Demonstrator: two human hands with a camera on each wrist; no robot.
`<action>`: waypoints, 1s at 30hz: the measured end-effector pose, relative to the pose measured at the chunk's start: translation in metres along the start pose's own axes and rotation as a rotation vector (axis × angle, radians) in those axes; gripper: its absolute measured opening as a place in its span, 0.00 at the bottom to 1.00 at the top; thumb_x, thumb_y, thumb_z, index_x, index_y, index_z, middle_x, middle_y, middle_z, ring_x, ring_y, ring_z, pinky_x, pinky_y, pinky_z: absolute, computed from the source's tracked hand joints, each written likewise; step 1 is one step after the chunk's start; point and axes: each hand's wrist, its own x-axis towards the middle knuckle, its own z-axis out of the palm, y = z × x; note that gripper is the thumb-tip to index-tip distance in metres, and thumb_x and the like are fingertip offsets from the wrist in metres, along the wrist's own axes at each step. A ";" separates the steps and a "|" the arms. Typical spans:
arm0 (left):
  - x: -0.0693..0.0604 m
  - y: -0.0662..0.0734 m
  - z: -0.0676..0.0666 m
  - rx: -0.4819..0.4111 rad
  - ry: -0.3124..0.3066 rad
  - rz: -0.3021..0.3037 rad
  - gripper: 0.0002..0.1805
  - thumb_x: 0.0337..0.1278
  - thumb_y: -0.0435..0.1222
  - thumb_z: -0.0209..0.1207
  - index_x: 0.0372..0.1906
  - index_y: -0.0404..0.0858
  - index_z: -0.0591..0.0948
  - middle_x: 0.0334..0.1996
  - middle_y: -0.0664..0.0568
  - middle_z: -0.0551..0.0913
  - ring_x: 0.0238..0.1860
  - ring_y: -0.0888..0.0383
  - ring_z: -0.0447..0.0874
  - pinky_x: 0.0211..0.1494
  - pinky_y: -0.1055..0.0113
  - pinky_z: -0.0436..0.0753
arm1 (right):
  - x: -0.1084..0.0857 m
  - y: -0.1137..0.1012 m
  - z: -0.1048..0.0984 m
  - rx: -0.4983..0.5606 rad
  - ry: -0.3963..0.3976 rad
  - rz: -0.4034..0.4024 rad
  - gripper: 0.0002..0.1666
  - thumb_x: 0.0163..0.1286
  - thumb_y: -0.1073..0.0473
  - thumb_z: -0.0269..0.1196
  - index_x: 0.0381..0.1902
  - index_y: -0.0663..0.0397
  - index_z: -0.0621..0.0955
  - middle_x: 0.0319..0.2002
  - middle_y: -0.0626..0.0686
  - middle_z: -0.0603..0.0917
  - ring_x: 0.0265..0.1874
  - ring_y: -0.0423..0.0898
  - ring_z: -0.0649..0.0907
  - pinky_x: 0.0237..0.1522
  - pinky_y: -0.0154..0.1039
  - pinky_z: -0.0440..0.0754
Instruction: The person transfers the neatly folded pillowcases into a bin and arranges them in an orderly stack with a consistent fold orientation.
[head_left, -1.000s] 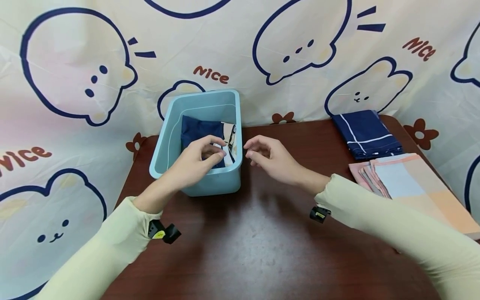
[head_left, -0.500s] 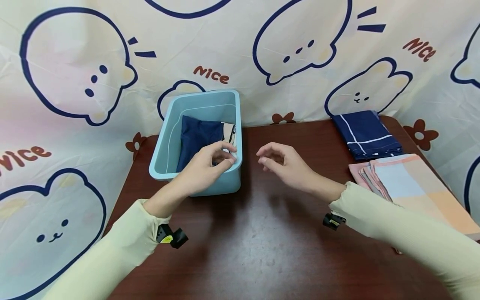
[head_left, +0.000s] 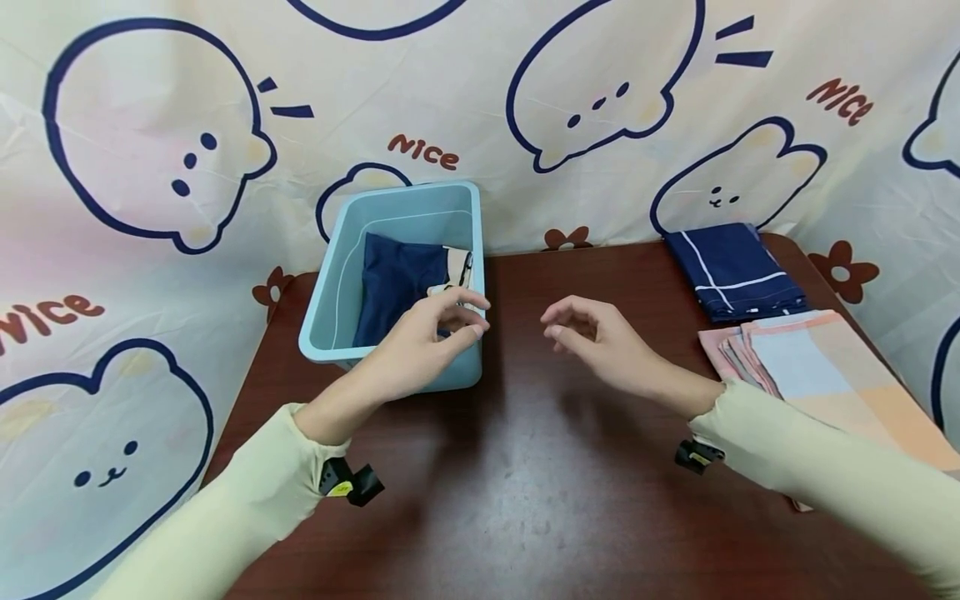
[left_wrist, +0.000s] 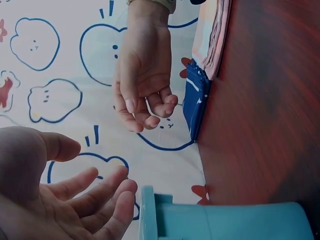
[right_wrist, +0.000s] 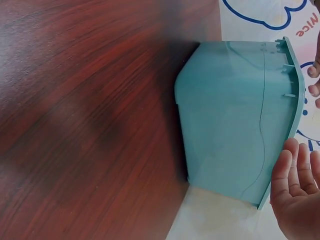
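Navy cloth (head_left: 397, 279) lies in a bin (head_left: 339, 287); the left hand (head_left: 422, 343) hovers by its near corner, the right hand (head_left: 609, 343) well apart, both relaxed and holding nothing.

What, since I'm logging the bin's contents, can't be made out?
Head: the left hand covers part of the navy cloth and pale cloth in the bin; anything beneath is hidden.
Head: the right sleeve covers part of the checked cloth.
Left wrist: the bottom edge cuts off the bin.
Right wrist: the bin's wall hides its contents; the right edge cuts off the left hand.
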 end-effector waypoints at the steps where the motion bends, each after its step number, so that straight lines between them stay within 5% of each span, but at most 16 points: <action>1: 0.000 0.001 0.001 -0.005 -0.008 0.000 0.16 0.74 0.37 0.53 0.62 0.43 0.75 0.53 0.48 0.86 0.54 0.53 0.85 0.54 0.53 0.82 | -0.001 0.001 -0.001 -0.001 0.001 0.004 0.10 0.76 0.64 0.57 0.52 0.60 0.80 0.44 0.58 0.84 0.36 0.42 0.86 0.43 0.37 0.86; 21: 0.008 -0.005 0.038 -0.023 -0.150 0.079 0.14 0.74 0.37 0.53 0.60 0.44 0.77 0.49 0.52 0.86 0.46 0.58 0.85 0.48 0.62 0.82 | -0.032 0.031 -0.026 -0.062 0.020 0.063 0.11 0.78 0.63 0.55 0.53 0.61 0.79 0.44 0.61 0.85 0.36 0.39 0.86 0.42 0.32 0.85; 30: 0.013 -0.011 0.055 -0.033 -0.170 0.031 0.13 0.74 0.38 0.54 0.59 0.45 0.78 0.48 0.53 0.86 0.46 0.61 0.84 0.47 0.65 0.80 | -0.045 0.047 -0.031 -0.144 0.036 0.062 0.09 0.78 0.63 0.56 0.51 0.58 0.80 0.43 0.56 0.85 0.36 0.37 0.85 0.40 0.34 0.84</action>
